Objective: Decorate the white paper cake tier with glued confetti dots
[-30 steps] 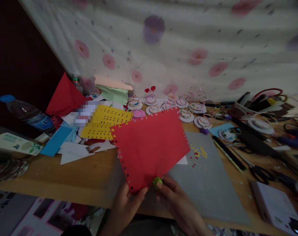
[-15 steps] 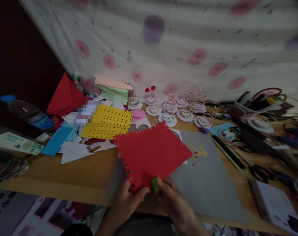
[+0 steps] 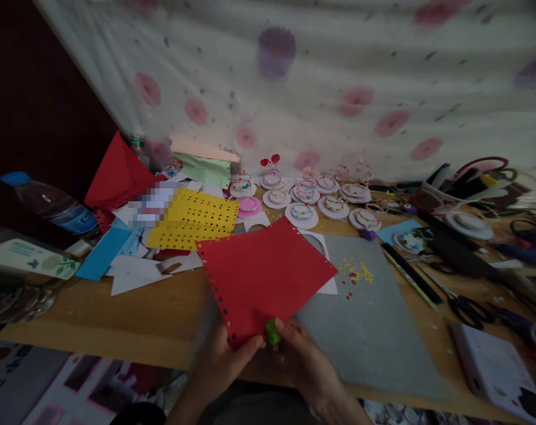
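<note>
A red paper sheet (image 3: 263,274) with small holes punched along its edges is held over the near edge of the wooden table (image 3: 117,319). My left hand (image 3: 226,363) pinches its near corner with the thumb on top. My right hand (image 3: 301,360) is closed around a small green punch (image 3: 272,332) set on the sheet's near edge. A grey mat (image 3: 369,330) lies under and to the right of the sheet, with tiny yellow and red paper bits (image 3: 356,273) scattered on it.
A punched yellow sheet (image 3: 192,218), red, blue and white paper scraps lie at the left with a water bottle (image 3: 55,206). Several round decorated discs (image 3: 303,213) stand at the back. Scissors (image 3: 465,307), pens, a glue gun and a white box (image 3: 493,369) crowd the right.
The red sheet has tilted down flatter toward the table and shifted slightly left. Both hands and the green punch moved a little left and nearer with it.
</note>
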### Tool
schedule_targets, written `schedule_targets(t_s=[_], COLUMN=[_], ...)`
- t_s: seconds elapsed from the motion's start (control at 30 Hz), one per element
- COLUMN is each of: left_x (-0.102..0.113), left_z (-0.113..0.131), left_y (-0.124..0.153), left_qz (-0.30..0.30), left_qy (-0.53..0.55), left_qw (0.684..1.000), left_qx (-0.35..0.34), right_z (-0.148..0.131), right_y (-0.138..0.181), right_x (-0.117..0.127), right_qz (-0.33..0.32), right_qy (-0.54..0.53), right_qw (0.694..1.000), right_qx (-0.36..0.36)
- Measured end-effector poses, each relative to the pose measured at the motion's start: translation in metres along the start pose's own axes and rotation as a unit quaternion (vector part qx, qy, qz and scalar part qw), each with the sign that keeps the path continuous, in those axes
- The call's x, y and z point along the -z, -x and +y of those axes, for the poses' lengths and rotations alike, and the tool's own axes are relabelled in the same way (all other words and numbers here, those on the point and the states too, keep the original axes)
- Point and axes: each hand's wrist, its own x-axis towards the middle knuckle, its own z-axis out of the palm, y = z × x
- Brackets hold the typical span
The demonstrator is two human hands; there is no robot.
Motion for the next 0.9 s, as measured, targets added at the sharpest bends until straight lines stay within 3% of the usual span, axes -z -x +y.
schedule_targets(t_s=[0.27, 0.47, 0.67, 0.8, 0.9], left_x=[0.002, 0.003, 0.002, -0.012, -0.028], left_z=[0.007, 0.002, 0.002, -0.016, -0.036], left_y=[0.0, -0.001, 0.001, 0.003, 0.0], left_qz=[-0.034, -0.032, -0.013, -0.034, -0.016], left_qy=[-0.011, -0.036, 0.007, 0.041, -0.005], left_qw=[0.999, 0.999, 1.0, 0.996, 0.998], left_qx=[-0.006, -0.004, -0.013, -0.073, -0.068], right_z=[-0.003, 0.0, 0.002, 0.004, 0.008], right_y=[0.002, 0.0, -0.001, -0.004, -0.006], right_x=[0.0, 0.0, 0.005, 0.004, -0.003], right_qz=[-0.016, 0.004, 0.003, -0.003, -0.036], right_qy=[0.002, 0.002, 0.003, 0.002, -0.009], right_qw=[1.0, 1.0, 1.0, 1.0, 0.999], right_qx=[0.0, -0.022, -0.019, -0.013, -0.004])
